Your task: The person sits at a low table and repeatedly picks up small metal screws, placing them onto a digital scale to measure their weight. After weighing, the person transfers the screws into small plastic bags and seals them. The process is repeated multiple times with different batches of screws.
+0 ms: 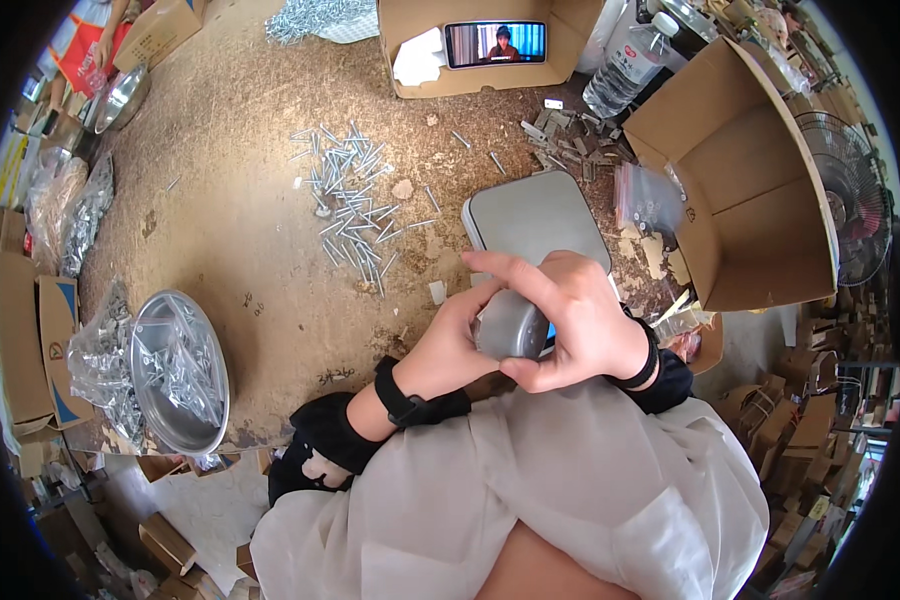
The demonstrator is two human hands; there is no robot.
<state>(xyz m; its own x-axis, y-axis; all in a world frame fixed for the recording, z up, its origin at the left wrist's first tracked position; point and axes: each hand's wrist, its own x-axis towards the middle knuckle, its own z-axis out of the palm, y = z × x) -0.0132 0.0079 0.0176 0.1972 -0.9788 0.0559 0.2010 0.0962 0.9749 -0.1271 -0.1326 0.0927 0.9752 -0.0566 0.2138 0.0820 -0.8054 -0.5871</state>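
Observation:
My left hand [448, 345] and my right hand [585, 325] meet near the table's front edge. Both are closed round a grey rounded object [511, 328] with a smooth, dull surface; its exact kind does not show. The left fingers curl along its left side. On the right, my thumb presses its near edge and my forefinger reaches across the top. Just beyond the hands lies a scale [545, 215] with a flat metal plate, its front partly covered by my right hand. A loose pile of screws [355, 200] is spread on the table to the left of the scale.
At left, a metal bowl [220, 400] holds bagged hardware, beside more plastic bags [110, 365]. Small metal parts [575, 140] lie behind the scale. An open cardboard box [760, 190] stands at right, near a water bottle [630, 65]. A phone [495, 45] leans in another box.

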